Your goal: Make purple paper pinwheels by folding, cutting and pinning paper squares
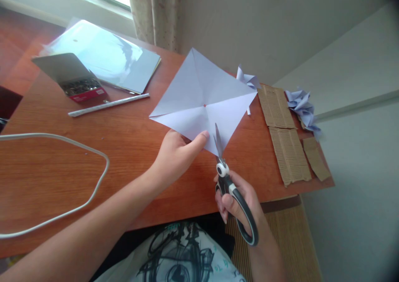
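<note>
Left hand: the left hand (176,153) pinches the near edge of the one square sheet of pale lilac paper (202,99), thumb on top, fingers curled under it and out of sight.
Right hand: the right hand (241,205) is closed through the loops of the one pair of black and grey-handled scissors (232,190); their blades are slightly apart, biting the sheet's near corner.
Paper: it is held tilted above the reddish-brown wooden table (124,141), creased along both diagonals, with a small red mark at the centre.
Cardboard: three strips of brown corrugated cardboard (288,153) lie at the table's right edge.
Folded paper: two clusters of folded lilac paper, one (247,79) behind the sheet, one (301,106) beyond the cardboard.
Box: one open box with a red front (79,84), holding small dark metal pieces, possibly clips; its label is too blurred to read.
Other: one white rolled paper stick (109,104), one clear plastic folder (106,55), one white cable (93,186) looping off the left edge.
Cut off: the printed shirt (174,257) at the bottom edge is only partly seen.
</note>
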Available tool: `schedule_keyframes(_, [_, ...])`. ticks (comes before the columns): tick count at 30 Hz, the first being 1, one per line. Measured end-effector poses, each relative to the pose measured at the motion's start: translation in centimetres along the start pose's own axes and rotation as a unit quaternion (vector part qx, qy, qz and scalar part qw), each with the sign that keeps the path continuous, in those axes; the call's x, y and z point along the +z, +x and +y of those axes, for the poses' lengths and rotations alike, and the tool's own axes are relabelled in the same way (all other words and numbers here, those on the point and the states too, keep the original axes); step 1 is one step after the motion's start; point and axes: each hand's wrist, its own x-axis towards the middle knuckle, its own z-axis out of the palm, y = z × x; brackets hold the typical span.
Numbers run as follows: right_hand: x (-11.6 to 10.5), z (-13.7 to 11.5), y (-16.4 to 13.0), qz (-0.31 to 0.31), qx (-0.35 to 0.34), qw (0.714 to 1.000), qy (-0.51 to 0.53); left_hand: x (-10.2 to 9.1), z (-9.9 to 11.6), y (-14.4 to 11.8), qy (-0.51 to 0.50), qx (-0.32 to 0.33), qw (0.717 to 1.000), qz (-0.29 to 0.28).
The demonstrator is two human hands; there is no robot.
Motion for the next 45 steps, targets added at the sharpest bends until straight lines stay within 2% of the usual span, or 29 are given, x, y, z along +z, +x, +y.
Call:
schedule_keyframes(6, [0.5,-0.5,-0.1,0.007,0.017,1.0,-0.002,0.1,0.2,0.1,-0.03,-0.006,1.0,0.007])
schedule_keyframes(10, [0.5,-0.5,0.0,0.014,0.021,1.0,-0.002,0.1,0.2,0.0,-0.033,-0.014,0.999,-0.017])
schedule_keyframes(16, [0.4,-0.6,0.1,0.021,0.018,1.0,-0.004,0.3,-0.1,-0.1,-0.091,-0.047,0.992,-0.068])
schedule_keyframes(31, [0.4,-0.9,0.6,0.024,-0.006,1.0,-0.012,0.7,-0.4,-0.7,-0.107,-0.052,0.987,-0.105])
schedule_keyframes(39, [0.6,-0.8,0.9,0.029,-0.009,1.0,-0.003,0.9,0.1,-1.0,-0.126,-0.086,0.984,-0.095])
schedule_keyframes(45, [0.6,-0.9,1.0,0.029,-0.009,1.0,-0.007,0.8,-0.1,-0.9,-0.134,-0.085,0.982,-0.103])
